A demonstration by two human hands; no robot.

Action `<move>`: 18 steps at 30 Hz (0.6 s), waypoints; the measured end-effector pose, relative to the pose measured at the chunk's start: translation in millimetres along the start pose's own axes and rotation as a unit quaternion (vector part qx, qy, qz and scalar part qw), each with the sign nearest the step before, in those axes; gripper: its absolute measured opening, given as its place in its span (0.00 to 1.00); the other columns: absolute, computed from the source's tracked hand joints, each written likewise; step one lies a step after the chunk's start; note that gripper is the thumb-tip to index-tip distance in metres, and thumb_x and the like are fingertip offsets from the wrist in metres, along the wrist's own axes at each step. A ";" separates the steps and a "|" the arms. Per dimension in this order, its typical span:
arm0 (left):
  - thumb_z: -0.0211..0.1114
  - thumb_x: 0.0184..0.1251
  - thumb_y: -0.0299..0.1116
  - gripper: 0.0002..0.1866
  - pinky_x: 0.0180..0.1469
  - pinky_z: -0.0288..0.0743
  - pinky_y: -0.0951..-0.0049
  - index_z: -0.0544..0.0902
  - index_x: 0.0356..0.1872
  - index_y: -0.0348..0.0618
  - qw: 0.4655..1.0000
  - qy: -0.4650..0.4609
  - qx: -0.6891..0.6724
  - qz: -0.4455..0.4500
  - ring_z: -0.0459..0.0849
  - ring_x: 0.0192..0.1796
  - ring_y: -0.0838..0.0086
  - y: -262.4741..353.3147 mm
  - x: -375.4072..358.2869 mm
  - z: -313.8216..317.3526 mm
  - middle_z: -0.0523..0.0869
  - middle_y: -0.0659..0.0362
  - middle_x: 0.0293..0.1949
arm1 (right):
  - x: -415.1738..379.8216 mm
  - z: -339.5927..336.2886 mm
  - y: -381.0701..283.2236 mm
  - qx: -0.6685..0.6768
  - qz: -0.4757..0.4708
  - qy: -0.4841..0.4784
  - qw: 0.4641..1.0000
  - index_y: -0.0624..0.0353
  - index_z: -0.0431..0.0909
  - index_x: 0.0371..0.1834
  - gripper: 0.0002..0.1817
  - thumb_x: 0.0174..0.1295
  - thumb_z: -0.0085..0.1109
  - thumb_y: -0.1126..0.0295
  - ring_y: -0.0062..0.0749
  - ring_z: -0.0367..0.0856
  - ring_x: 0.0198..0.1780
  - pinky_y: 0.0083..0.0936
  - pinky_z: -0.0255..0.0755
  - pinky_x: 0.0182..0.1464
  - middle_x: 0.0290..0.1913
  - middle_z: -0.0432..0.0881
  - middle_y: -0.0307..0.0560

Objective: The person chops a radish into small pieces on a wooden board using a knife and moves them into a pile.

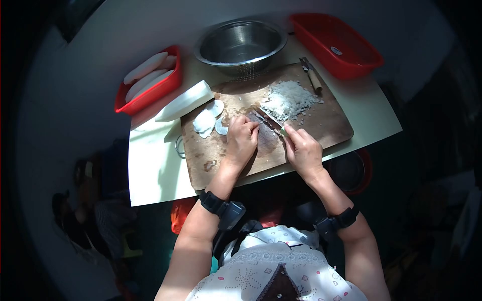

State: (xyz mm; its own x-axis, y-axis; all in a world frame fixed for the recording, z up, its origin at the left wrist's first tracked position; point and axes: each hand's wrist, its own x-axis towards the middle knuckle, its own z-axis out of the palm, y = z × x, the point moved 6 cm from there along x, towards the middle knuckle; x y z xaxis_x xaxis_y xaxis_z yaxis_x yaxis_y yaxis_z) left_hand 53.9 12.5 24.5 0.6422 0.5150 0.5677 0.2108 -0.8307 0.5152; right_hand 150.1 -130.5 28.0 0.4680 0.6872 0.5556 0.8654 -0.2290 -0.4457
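Observation:
My right hand (305, 150) grips a knife (271, 120) with a bit of green handle showing; its blade slants up and left, low over the wooden cutting board (228, 160). My left hand (242, 140) is closed with fingertips at the blade's left side; what they pinch, if anything, is too small to make out. Just beyond the blade lies a heap of finely chopped white pieces (290, 100). Left of my left hand are white radish slices (204, 123). A peeled white radish (186, 103) rests at the board's upper left edge.
A red basket (178, 83) at the left holds several white radishes (145, 67). At the back stands a metal colander (241, 62), with another red basket (336, 65) to its right. A wooden-handled tool (314, 80) lies on the board's far right corner. A metal ring (179, 146) sits left.

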 end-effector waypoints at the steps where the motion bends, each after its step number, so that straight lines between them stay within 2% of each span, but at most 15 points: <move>1: 0.67 0.53 0.23 0.04 0.46 0.71 0.66 0.87 0.30 0.35 1.000 0.001 0.008 0.002 0.76 0.39 0.62 -0.4 -0.9 0.3 0.79 0.55 0.30 | -2.0 -1.2 -1.8 -0.001 -0.009 0.006 1.000 0.56 0.80 0.48 0.15 0.56 0.63 0.71 0.40 0.81 0.31 0.34 0.76 0.32 0.29 0.77 0.45; 12: 0.68 0.52 0.23 0.06 0.45 0.72 0.66 0.87 0.32 0.36 0.999 -0.001 0.038 0.036 0.77 0.39 0.62 5.4 0.2 -0.6 0.80 0.55 0.31 | -1.3 13.5 -12.0 -0.077 -0.070 0.006 0.995 0.55 0.80 0.49 0.15 0.57 0.62 0.71 0.37 0.81 0.32 0.33 0.76 0.33 0.29 0.77 0.43; 18: 0.67 0.52 0.23 0.06 0.45 0.72 0.66 0.87 0.32 0.36 0.999 0.003 0.038 0.037 0.77 0.40 0.62 1.0 -2.4 0.5 0.80 0.55 0.31 | 3.0 6.2 -0.4 -0.006 -0.002 0.007 1.000 0.55 0.80 0.49 0.16 0.56 0.62 0.72 0.38 0.82 0.33 0.33 0.76 0.33 0.30 0.77 0.44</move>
State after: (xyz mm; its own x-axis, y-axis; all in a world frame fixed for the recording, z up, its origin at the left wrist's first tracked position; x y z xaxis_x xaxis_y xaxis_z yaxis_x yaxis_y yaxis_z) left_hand 53.0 10.4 23.4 0.6533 0.4523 0.6071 0.2175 -0.8803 0.4217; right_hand 150.1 -124.1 25.5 0.4670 0.6787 0.5669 0.8692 -0.2342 -0.4356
